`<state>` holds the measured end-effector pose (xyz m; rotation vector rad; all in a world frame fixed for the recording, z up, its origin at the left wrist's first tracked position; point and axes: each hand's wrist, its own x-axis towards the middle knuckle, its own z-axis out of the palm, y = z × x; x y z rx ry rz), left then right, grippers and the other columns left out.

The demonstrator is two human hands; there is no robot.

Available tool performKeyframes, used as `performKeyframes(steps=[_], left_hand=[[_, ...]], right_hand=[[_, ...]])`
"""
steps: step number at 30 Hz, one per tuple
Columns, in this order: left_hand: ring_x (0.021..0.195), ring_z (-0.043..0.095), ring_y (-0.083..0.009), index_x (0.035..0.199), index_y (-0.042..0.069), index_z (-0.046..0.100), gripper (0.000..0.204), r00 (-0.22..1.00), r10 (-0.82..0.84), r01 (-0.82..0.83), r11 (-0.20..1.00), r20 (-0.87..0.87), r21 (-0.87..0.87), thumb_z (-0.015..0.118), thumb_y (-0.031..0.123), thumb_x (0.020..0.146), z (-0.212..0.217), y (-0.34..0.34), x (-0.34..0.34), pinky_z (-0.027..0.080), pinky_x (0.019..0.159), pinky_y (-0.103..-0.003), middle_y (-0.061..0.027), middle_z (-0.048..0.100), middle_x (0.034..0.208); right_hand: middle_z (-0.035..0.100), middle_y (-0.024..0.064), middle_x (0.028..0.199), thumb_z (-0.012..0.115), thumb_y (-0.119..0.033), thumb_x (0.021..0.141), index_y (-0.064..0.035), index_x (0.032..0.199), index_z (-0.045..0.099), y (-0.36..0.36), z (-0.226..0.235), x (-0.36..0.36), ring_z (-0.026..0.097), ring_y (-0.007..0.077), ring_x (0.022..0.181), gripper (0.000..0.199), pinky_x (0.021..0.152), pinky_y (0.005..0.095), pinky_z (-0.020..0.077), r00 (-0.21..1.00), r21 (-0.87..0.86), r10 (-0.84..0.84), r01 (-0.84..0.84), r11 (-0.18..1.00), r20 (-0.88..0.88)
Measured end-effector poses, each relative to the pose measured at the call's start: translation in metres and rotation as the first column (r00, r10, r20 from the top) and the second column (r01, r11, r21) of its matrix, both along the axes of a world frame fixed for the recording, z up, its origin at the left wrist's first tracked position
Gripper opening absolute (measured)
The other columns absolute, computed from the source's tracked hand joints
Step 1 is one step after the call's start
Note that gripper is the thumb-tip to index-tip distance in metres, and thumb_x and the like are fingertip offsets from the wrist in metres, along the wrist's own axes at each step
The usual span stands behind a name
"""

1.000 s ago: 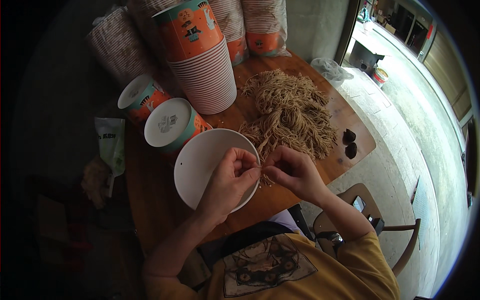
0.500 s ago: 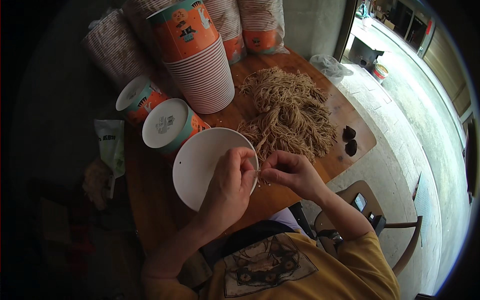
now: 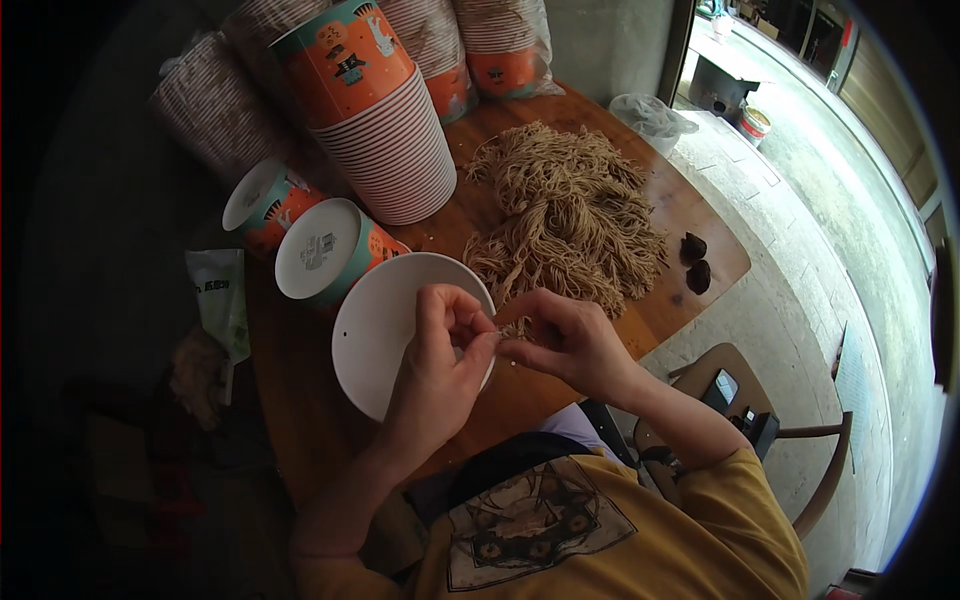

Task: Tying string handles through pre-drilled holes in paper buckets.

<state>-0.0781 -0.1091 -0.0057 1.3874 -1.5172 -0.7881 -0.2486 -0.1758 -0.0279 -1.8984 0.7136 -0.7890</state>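
Note:
Over the near right rim of a white bowl (image 3: 375,320), my left hand (image 3: 437,365) is closed in a pinch. My right hand (image 3: 575,345) meets it there, thumb and forefinger pressed together. Between the fingertips is something small and pale, too tiny to name. A few tan strands show just behind the fingers of my right hand. Beyond the hands lies a large heap of tan, stringy strands (image 3: 575,220) on the wooden table (image 3: 715,240). One dark speck shows on the bowl's inner wall; my left hand hides part of the inside.
A tall stack of paper tubs (image 3: 385,140) stands behind the bowl, and two upturned tubs, one of them a teal and orange tub (image 3: 320,250), sit left. Bagged tubs (image 3: 500,50) line the back. Two dark lumps (image 3: 697,262) lie right. A chair (image 3: 715,385) holds a phone (image 3: 720,390).
The whole view has shifted slightly. Both hands stay together at the bowl's rim, their fingertips still pinched, and tan strands now show more clearly by my right fingers.

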Motion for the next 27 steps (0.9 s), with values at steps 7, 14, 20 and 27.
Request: performKeyframes(steps=[7,14,20,27], left_hand=[[0.080,0.054,-0.0143,0.104,0.003,0.039,0.023,1.000,-0.009,0.009,1.000,0.011,-0.014,0.056,0.000,0.089,0.000,0.000,0.003,0.047,0.073,-0.030,-0.0070,0.052,0.091],[0.081,0.056,-0.0175,0.104,0.001,0.048,0.017,0.992,-0.047,0.047,0.999,0.117,0.004,0.056,0.001,0.089,0.006,0.002,0.000,0.048,0.073,-0.030,-0.0090,0.053,0.093],[0.082,0.054,-0.0110,0.100,0.000,0.056,0.011,0.982,-0.052,0.052,0.999,0.179,0.004,0.057,0.001,0.089,0.008,0.002,0.002,0.045,0.076,-0.026,-0.0046,0.056,0.089],[0.080,0.056,-0.0108,0.098,0.000,0.057,0.009,0.981,-0.056,0.044,0.997,0.185,0.068,0.058,0.002,0.089,0.009,-0.001,0.000,0.046,0.073,-0.025,-0.0038,0.057,0.087]], right_hand=[[0.056,0.0029,0.069,0.071,-0.011,0.078,-0.0086,0.093,0.062,0.000,-0.006,0.004,0.055,0.0131,0.056,0.018,0.050,0.0269,0.0439,0.997,-0.354,-0.060,0.074,0.932,0.049],[0.054,0.0035,0.078,0.068,-0.011,0.075,-0.0090,0.092,0.056,0.003,-0.009,0.001,0.061,0.0206,0.063,0.021,0.049,0.0318,0.0485,0.992,-0.623,-0.127,0.107,0.775,0.011],[0.053,0.0020,0.077,0.069,-0.014,0.075,-0.0090,0.097,0.057,0.003,-0.007,-0.001,0.059,0.0161,0.064,0.025,0.048,0.0292,0.0470,0.983,-0.796,-0.184,0.113,0.594,0.003],[0.053,0.0018,0.077,0.069,-0.014,0.075,-0.0090,0.101,0.057,0.003,-0.009,-0.005,0.059,0.0160,0.065,0.029,0.049,0.0294,0.0474,0.989,-0.767,-0.147,0.111,0.632,0.022]])
